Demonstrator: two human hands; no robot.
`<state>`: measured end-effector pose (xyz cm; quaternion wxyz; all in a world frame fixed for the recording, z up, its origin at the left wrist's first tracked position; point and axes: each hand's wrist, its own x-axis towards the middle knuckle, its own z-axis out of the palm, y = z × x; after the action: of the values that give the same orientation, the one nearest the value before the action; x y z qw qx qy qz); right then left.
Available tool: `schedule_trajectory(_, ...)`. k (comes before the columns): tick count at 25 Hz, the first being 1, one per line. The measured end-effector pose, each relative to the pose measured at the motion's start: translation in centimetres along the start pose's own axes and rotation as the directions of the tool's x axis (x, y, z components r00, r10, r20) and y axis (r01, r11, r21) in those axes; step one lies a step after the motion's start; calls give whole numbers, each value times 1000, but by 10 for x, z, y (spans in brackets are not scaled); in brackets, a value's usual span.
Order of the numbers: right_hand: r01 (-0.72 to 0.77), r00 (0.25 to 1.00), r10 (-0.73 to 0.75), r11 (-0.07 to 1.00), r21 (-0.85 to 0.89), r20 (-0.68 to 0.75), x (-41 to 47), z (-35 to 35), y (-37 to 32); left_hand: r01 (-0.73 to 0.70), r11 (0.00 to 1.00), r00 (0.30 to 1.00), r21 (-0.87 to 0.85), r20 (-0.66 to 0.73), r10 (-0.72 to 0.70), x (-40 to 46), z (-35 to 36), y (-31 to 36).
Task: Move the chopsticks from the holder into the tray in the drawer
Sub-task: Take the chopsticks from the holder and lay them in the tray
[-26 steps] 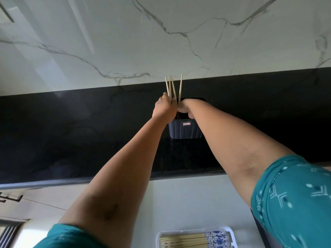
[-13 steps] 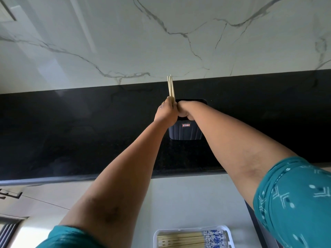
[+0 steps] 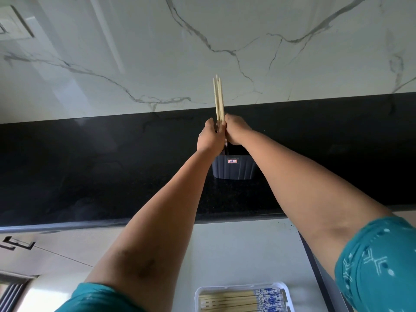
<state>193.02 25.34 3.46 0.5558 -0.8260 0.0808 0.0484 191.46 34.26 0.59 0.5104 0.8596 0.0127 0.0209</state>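
Note:
A bundle of several pale wooden chopsticks point(image 3: 218, 97) stands upright above the dark grey ribbed holder point(image 3: 235, 168) on the black counter. My left hand point(image 3: 210, 138) grips the bundle low down. My right hand point(image 3: 236, 129) closes on it from the other side, touching the left. The chopsticks' lower ends are hidden behind my hands. At the bottom edge, a white tray point(image 3: 244, 289) in the open drawer holds several chopsticks lying flat, with blue patterned ends to the right.
The black counter point(image 3: 90, 176) runs across the view under a white marble wall point(image 3: 225, 41). The drawer's pale floor point(image 3: 247, 251) lies below the counter edge, with its dark side wall point(image 3: 319, 271) at the right.
The splayed chopsticks were gathered into one tight bundle and have risen higher above the holder. Both hands lifted with them.

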Motion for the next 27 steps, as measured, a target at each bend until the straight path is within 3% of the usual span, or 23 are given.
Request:
schedule_trajectory(1,65,997,-62,995,69,-53,-8,-4,-10,-1,994,999,-108,-41,-4,-6,-5,10)
schedule_trajectory(3,250,958,-243,968,28,-151,-35,-11,-32,-43,928,989,-371,-145,-12,-29,-14,31)
schedule_trajectory(6,388,850,-475,857,-339,-228,-93,-11,-41,-128,826,982,-550,-187,27,-91,-24,47)
schedule_trajectory(8,341,760,-626,611,-715,-173,-140,2,-19,-246,768,961,-592,-254,112,-138,-30,43)
schedule_trajectory(10,324,742,-667,447,-834,-69,-193,21,15,-291,673,948,-679,-298,109,-179,-34,33)
schedule_trajectory(11,320,769,-638,422,-848,-28,-216,30,33,-232,620,960,-750,-279,21,-196,-36,25)
schedule_trajectory(13,264,834,-551,334,-905,40,-253,46,74,53,478,950,-877,-103,-295,-226,-35,0)
schedule_trajectory(15,261,887,-445,262,-929,123,-284,58,112,387,298,814,-873,171,-555,-250,-35,-31)
schedule_trajectory(17,290,921,-342,274,-917,189,-309,57,149,534,153,691,-832,325,-645,-272,-35,-61)
schedule_trajectory(20,240,968,-170,419,-876,183,-336,36,198,604,50,597,-796,409,-690,-304,-30,-96)
schedule_trajectory(22,237,971,-131,484,-842,199,-354,22,225,650,-28,534,-759,483,-694,-328,-21,-113)
schedule_trajectory(25,238,971,-108,502,-831,213,-381,20,256,668,-53,513,-742,511,-690,-362,0,-127)
schedule_trajectory(27,245,969,-96,522,-817,229,-391,20,269,662,-42,537,-749,512,-670,-380,15,-131)
